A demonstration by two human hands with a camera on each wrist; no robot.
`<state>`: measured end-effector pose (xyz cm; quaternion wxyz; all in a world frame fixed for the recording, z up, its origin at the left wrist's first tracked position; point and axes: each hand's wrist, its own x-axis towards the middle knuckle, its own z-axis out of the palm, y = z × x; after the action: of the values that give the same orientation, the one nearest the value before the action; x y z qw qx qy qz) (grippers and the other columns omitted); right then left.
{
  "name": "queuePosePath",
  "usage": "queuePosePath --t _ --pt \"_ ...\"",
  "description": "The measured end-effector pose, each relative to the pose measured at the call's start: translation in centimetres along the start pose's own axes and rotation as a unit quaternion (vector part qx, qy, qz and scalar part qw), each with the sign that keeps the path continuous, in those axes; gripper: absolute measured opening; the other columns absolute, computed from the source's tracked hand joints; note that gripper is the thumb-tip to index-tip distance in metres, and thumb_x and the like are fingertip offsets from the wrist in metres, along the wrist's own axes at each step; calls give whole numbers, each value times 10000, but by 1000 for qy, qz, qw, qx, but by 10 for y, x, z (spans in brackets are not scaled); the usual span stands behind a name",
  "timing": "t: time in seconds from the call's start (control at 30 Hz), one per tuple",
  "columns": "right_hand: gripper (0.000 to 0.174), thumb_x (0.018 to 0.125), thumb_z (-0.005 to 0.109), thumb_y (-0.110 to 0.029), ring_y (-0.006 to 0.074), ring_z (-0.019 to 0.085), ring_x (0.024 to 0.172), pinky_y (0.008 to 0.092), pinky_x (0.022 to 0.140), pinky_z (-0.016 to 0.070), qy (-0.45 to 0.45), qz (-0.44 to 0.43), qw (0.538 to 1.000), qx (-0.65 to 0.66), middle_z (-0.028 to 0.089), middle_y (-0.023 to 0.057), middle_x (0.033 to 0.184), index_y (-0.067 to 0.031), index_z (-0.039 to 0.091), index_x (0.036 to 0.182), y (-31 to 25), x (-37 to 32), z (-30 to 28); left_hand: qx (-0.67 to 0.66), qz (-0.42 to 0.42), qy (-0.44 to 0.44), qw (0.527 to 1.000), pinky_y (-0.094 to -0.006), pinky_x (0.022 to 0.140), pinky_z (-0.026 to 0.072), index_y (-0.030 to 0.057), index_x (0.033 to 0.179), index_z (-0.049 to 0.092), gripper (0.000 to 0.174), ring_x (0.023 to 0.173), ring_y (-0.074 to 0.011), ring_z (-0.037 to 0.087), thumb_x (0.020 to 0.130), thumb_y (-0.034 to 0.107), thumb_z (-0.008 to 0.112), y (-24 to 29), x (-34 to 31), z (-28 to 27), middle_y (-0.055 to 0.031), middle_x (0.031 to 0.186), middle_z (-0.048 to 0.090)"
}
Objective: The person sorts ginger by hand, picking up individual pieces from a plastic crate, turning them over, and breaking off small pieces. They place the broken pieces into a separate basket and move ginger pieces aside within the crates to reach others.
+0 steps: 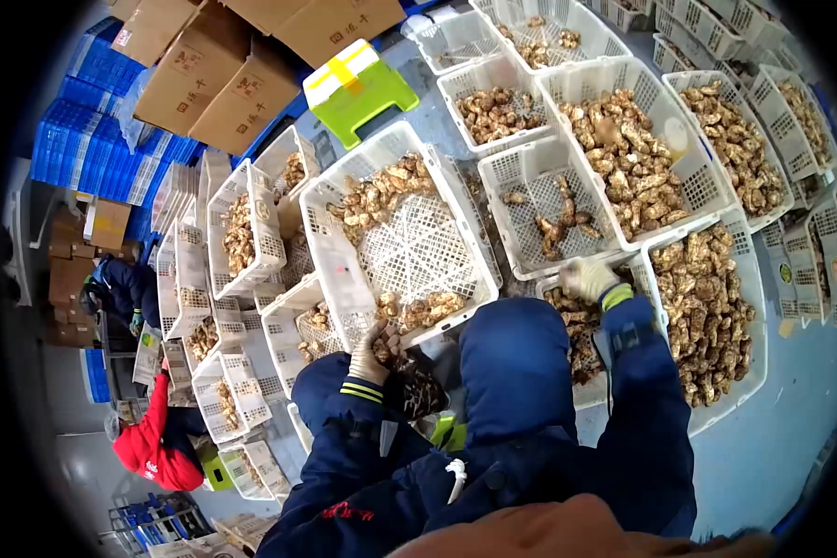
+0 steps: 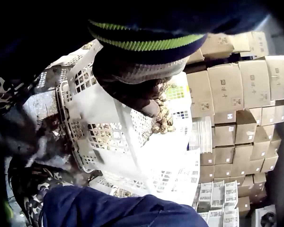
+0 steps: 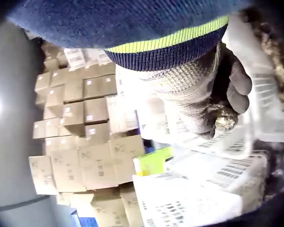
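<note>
My right hand (image 1: 588, 279), in a pale knitted glove with dark-coated fingers, is over a crate of mushrooms by my right knee. The right wrist view shows it pinching a brown-and-cream mushroom (image 3: 226, 120) between fingers and thumb. My left hand (image 1: 370, 361), gloved alike, is at the near corner of a large white crate (image 1: 330, 270). In the left wrist view its dark fingers (image 2: 144, 105) curl downward beside a cluster of mushrooms (image 2: 164, 118); I cannot tell whether it grips any. That crate has mushrooms along its far and near ends, with bare mesh between.
A crate (image 1: 507, 228) with a few mushrooms stands ahead of my right hand. Fuller crates (image 1: 767, 349) line the right side, and smaller ones (image 1: 216, 279) the left. A green-and-white stool (image 1: 367, 98) and cardboard boxes (image 1: 251, 98) are beyond. Two people, one in red (image 1: 158, 442), work at far left.
</note>
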<state>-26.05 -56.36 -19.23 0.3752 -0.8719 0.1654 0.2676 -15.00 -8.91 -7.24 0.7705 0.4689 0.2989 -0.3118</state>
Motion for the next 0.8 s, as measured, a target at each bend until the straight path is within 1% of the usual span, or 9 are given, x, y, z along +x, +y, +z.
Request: queuePosePath --t 0.03,0.1,0.23,0.43,0.5,0.53,0.6,0.67,0.8 --pt "597 901 497 -498 329 642 980 369 917 506 84 56 992 -79 656 201 1131 -41 570 1278 -65 -31 -63 2 2 -1 1000 -265 582 535 60 1131 613 243 770 -192 666 928 191 589 -1 5 -5 -66 913 681" --pt "606 903 513 -472 308 636 1008 382 923 510 244 8 957 158 645 201 1150 -48 508 1336 -92 -16 -127 -36 -27 -68 997 -269 601 540 57 1092 618 215 783 -194 659 923 188 596 -6 31 -36 -74 934 682" --pt "576 916 583 -406 297 629 1060 379 924 507 442 -77 851 271 638 208 1183 -46 488 1354 -130 25 -184 -130 24 45 990 -312 631 558 86 975 606 170 859 -248 654 863 206 651 2 -1 0 -118 1000 679" --pt "451 913 581 -373 294 627 1057 373 931 475 217 -196 956 2 659 196 1142 -63 603 1240 -178 -8 -104 -175 43 -40 983 -264 597 529 22 1077 552 237 773 -155 628 878 128 624 34 -18 0 -122 1013 657" --pt "473 905 582 -408 313 620 1071 382 936 469 111 -170 978 55 655 189 1148 -71 609 1236 -177 -2 -86 -221 55 -45 973 -269 627 537 -29 1183 520 353 699 -161 610 866 88 622 60 -30 9 -131 990 659" --pt "466 905 580 -405 308 619 1078 377 936 469 108 -199 974 8 653 188 1153 -68 619 1225 -178 3 -84 -228 86 -24 970 -271 658 550 -41 1027 558 205 697 -173 610 860 65 609 73 -30 10 -140 956 656" --pt "466 913 587 -367 261 641 1009 345 866 503 113 -209 970 -57 663 199 1105 -23 604 1227 -191 10 -86 -277 91 -246 924 -305 768 551 33 964 572 129 849 -187 620 839 51 598 90 18 -38 -99 874 628" --pt "473 905 591 -369 275 649 988 347 867 507 86 -161 983 32 661 214 1097 -18 608 1221 -211 26 -88 -321 81 -146 932 -394 877 540 49 733 520 145 772 -241 622 829 87 621 122 -25 10 -125 899 631" --pt "466 910 563 -360 304 641 1030 365 905 488 180 -203 951 -146 658 198 1131 -33 599 1239 -282 73 -84 -268 103 -42 957 -366 785 561 63 917 585 168 777 -170 625 858 206 651 137 -9 34 -48 834 637"
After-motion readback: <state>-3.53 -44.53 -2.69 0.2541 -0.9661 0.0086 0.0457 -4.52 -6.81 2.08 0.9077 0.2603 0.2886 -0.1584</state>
